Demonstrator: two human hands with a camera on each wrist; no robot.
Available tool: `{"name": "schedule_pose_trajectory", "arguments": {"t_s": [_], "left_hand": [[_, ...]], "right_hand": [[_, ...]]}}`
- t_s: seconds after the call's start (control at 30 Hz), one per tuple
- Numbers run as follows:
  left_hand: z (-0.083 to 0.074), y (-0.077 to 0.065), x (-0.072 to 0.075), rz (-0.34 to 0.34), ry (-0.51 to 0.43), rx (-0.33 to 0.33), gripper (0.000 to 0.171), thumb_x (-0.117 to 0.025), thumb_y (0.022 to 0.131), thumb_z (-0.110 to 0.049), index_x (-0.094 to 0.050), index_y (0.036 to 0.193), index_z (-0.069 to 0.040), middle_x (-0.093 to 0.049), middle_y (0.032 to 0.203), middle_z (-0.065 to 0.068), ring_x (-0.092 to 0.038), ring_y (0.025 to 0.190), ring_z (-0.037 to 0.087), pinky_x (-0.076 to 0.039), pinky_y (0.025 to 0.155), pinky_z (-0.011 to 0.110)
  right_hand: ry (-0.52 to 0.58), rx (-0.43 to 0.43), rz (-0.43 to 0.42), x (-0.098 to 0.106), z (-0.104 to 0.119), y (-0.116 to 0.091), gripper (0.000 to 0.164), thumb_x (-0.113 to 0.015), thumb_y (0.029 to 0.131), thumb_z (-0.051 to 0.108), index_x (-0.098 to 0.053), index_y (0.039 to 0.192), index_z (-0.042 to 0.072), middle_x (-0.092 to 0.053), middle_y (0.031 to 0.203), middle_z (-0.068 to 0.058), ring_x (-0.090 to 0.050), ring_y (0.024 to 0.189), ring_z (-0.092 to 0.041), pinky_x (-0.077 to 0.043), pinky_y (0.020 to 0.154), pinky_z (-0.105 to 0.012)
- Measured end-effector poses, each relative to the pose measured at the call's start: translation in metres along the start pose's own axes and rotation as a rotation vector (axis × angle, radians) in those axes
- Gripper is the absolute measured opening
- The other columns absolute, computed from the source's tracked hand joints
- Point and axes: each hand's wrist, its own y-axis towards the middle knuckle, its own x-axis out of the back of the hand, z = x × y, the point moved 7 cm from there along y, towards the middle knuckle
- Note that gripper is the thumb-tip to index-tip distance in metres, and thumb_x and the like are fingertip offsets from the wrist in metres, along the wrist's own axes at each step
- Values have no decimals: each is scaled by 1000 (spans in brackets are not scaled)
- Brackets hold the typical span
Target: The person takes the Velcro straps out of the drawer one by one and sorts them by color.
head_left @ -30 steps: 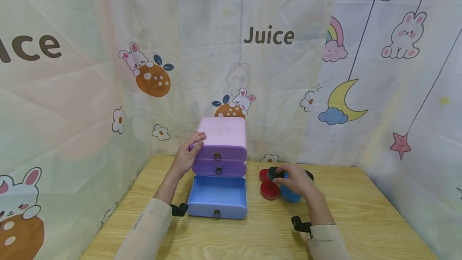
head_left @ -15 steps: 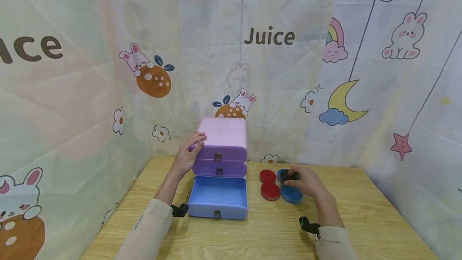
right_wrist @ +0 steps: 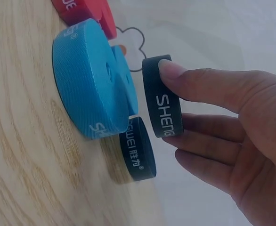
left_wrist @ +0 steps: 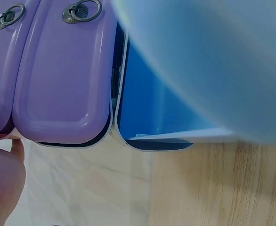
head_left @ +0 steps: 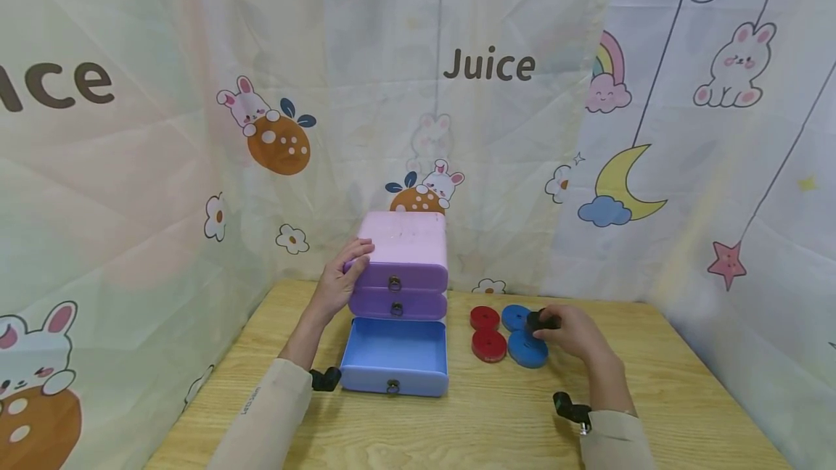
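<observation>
My left hand rests on the upper left side of a small drawer cabinet, its fingers lying over the pink top. Two purple drawers are closed, while the blue bottom drawer is pulled out. In the right wrist view my right hand pinches a black roll of strap tape between thumb and fingers, above the table. Below it a second black roll stands at the end of the row, beside two blue rolls. To the left lie two red rolls.
All this is on a wooden table with a printed fabric backdrop behind and along both sides. Black wrist mounts show on the left wrist and the right wrist.
My right hand has carried the black roll rightward, from over the red rolls to past the blue ones. The left hand and cabinet have stayed put.
</observation>
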Motion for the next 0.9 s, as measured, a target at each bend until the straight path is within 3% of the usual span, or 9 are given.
{"name": "schedule_pose_trajectory", "arguments": {"t_s": [0.27, 0.57, 0.9], "left_hand": [[-1, 1, 0, -1, -11, -9, 37, -60, 107, -34, -66, 138, -15, -51, 158, 4, -20, 161, 27, -13, 131, 57], [0, 1, -1, 2, -24, -21, 36, -60, 107, -29, -66, 138, -11, -50, 158, 8, -19, 162, 30, -13, 131, 59], [2, 2, 0, -1, -4, -9, 37, -59, 107, -33, -66, 138, -15, -51, 158, 4, -20, 162, 26, -12, 131, 57]], "right_hand": [[-11, -12, 2, 1, -5, -1, 31, -85, 88, 26, -74, 108, 5, -73, 109, -16, -65, 95, -30, -56, 85, -54], [-37, -50, 6, 7, -17, -8, 32, -83, 90, 26, -74, 109, 2, -73, 114, -19, -67, 103, -38, -55, 89, -60], [-27, -83, 32, 12, -30, -15, 28, -84, 88, 23, -73, 106, 4, -73, 108, -15, -67, 98, -34, -56, 80, -53]]}}
